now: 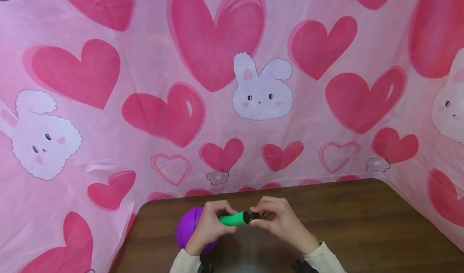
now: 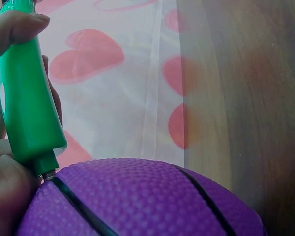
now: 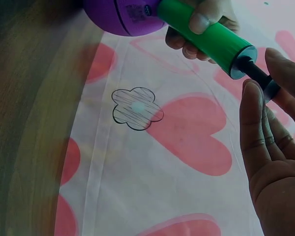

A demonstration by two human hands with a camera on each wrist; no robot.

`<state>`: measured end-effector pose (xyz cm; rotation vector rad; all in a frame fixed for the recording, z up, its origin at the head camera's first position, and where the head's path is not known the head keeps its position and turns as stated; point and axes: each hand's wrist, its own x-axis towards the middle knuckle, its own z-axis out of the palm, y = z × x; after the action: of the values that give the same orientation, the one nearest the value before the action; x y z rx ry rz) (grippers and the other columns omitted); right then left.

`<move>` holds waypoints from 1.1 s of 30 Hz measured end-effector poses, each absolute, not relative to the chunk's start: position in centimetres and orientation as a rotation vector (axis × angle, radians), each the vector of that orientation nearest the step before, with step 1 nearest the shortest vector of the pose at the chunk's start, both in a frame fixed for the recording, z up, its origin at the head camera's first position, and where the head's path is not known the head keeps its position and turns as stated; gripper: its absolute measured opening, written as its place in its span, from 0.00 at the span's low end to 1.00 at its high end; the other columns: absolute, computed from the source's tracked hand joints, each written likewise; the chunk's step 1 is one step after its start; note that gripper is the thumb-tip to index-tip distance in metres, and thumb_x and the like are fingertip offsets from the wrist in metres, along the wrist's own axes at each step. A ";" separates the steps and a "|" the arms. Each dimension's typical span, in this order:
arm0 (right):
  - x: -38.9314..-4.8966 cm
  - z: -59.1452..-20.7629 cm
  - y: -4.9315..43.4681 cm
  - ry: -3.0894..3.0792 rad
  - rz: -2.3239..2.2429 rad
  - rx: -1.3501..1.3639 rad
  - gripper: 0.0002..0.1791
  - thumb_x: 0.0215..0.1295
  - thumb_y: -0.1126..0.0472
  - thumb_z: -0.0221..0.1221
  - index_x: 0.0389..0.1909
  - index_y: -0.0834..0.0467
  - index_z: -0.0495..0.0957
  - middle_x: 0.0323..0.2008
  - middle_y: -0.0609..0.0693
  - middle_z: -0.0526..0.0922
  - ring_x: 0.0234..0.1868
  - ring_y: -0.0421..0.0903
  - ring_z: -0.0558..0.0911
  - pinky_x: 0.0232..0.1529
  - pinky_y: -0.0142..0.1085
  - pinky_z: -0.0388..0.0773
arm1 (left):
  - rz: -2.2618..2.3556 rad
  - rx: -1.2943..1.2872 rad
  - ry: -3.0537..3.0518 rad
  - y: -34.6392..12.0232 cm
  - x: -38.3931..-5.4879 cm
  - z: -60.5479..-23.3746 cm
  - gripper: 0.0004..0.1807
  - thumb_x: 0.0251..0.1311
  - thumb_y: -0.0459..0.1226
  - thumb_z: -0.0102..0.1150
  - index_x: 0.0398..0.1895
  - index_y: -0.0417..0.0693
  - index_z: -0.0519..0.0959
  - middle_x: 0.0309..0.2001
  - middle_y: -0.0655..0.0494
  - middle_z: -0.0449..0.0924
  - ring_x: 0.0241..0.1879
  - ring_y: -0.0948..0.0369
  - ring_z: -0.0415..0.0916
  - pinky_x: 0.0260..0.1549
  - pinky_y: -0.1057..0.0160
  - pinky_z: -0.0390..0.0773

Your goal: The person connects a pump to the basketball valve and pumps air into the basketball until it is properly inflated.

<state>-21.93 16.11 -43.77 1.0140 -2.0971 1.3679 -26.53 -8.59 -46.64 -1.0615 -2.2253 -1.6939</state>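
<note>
A green hand pump (image 1: 233,218) with a black end cap lies level between the two hands. My left hand (image 1: 212,224) grips its green barrel, fingers and thumb wrapped round it. At the right end, my right hand (image 1: 277,220) pinches the black plunger handle (image 3: 270,90) between thumb and fingers; a short length of black rod (image 3: 252,70) shows outside the barrel. A purple ball (image 2: 147,201) with black grooves sits beside the left hand, partly hidden by it in the head view. In the left wrist view the pump's nozzle (image 2: 48,174) meets the ball at a groove.
The brown wooden table (image 1: 362,224) has rounded back corners. Behind it and at both sides hangs a pink cloth (image 1: 311,108) printed with hearts and rabbit faces. Dark wrist straps (image 1: 304,266) and pale sleeves show at the bottom of the head view.
</note>
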 end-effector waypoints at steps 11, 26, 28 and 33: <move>-22.0 -43.4 16.4 -2.119 1.361 1.015 0.14 0.55 0.61 0.77 0.43 0.55 0.89 0.33 0.48 0.88 0.31 0.34 0.84 0.30 0.31 0.85 | -1.685 -1.054 -2.233 -8.5 -26.7 -46.5 0.18 0.36 0.22 0.80 0.30 0.50 0.88 0.30 0.51 0.89 0.30 0.70 0.80 0.33 0.64 0.84; -21.1 -41.3 18.4 -2.080 1.246 1.052 0.20 0.49 0.69 0.79 0.44 0.50 0.88 0.33 0.46 0.89 0.29 0.35 0.85 0.32 0.28 0.84 | -1.730 -1.007 -2.268 -8.9 -26.5 -46.4 0.16 0.38 0.24 0.80 0.31 0.49 0.88 0.32 0.48 0.89 0.31 0.69 0.80 0.33 0.64 0.83; -21.0 -40.9 18.8 -2.081 1.243 1.050 0.21 0.49 0.70 0.79 0.44 0.50 0.88 0.33 0.46 0.89 0.29 0.35 0.85 0.32 0.28 0.83 | -1.735 -0.999 -2.272 -8.9 -26.5 -46.4 0.16 0.38 0.25 0.80 0.31 0.49 0.88 0.32 0.48 0.89 0.31 0.68 0.80 0.33 0.64 0.83; -20.8 -40.0 19.7 -2.053 1.229 1.046 0.22 0.47 0.70 0.79 0.44 0.50 0.89 0.33 0.47 0.89 0.29 0.36 0.84 0.32 0.27 0.83 | -1.743 -0.988 -2.263 -9.2 -26.5 -46.4 0.16 0.38 0.26 0.81 0.32 0.49 0.88 0.32 0.47 0.89 0.31 0.68 0.81 0.34 0.64 0.84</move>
<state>-20.83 19.72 -40.04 1.0456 -2.0528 1.2289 -26.53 -9.18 -46.40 -0.9876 -2.2635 -1.7426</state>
